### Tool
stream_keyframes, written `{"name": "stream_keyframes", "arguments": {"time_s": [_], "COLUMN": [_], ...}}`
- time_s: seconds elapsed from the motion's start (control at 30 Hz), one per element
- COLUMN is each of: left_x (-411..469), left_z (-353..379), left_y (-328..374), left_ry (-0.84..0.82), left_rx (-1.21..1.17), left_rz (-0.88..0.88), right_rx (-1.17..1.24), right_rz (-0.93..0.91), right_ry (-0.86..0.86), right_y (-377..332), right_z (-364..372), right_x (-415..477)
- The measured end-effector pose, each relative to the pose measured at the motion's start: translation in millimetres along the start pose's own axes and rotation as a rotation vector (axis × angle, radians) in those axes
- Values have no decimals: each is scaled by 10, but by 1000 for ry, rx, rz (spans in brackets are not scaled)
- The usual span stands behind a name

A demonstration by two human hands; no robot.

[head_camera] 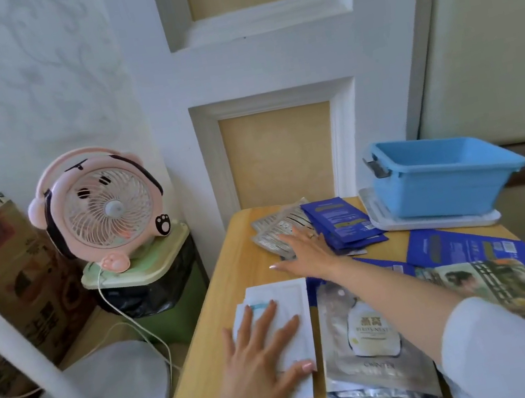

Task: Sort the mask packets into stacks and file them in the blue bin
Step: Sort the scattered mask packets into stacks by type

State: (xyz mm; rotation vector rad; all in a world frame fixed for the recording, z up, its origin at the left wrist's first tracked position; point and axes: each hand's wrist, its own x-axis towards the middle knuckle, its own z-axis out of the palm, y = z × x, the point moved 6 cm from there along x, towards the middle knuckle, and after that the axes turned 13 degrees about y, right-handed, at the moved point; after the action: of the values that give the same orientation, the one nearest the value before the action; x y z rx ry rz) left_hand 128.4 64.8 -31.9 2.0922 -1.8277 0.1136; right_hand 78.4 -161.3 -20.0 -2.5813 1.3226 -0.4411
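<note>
Hands lie flat and spread, gripping nothing. The left hand (261, 345) presses palm-down on a small stack of white packets (288, 302) at the near left of the wooden counter (232, 273); a short teal mark shows on the top one, its print too faint to read. The right hand (304, 249), a ring on one finger, reaches across with fingers extended and rests on a fanned pile of silver-grey packets (276, 227) at the far side, their small print unreadable. Just right of those sits a stack of dark blue packets (345, 223) with gold bands and a white barcode label. Under the right forearm lies a large silver packet (371, 337) with a white jar-shaped label reading "BIRD'S NEST" below gold characters. More blue packets (463, 245) and a picture-printed packet (499, 291) spread to the right. The blue bin (442, 182) stands open on a white tray (432, 222) at the far right corner, well apart from both hands.
</note>
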Motion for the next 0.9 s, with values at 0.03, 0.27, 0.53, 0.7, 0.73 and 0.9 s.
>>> {"name": "stream_keyframes", "arguments": {"time_s": [0.03, 0.27, 0.53, 0.7, 0.73, 0.9], "left_x": [7, 29, 23, 28, 32, 25], "left_z": [-5, -18, 15, 22, 13, -57], "left_y": [-6, 11, 21, 11, 14, 70], "left_ry": [-2, 123, 175, 188, 199, 279], "left_rx": [10, -29, -59, -34, -22, -32], "left_rz": [-5, -9, 30, 35, 44, 106], "right_rx": [-44, -306, 292, 640, 750, 1063], "right_rz": [11, -208, 176, 254, 269, 373], "right_ry": [-20, 291, 321, 516, 575, 453], "right_y": [-38, -247, 1, -65, -95, -117], "right_z": [58, -165, -746, -1225, -1369, -1566], "right_x": [26, 44, -98, -324, -400, -698]}}
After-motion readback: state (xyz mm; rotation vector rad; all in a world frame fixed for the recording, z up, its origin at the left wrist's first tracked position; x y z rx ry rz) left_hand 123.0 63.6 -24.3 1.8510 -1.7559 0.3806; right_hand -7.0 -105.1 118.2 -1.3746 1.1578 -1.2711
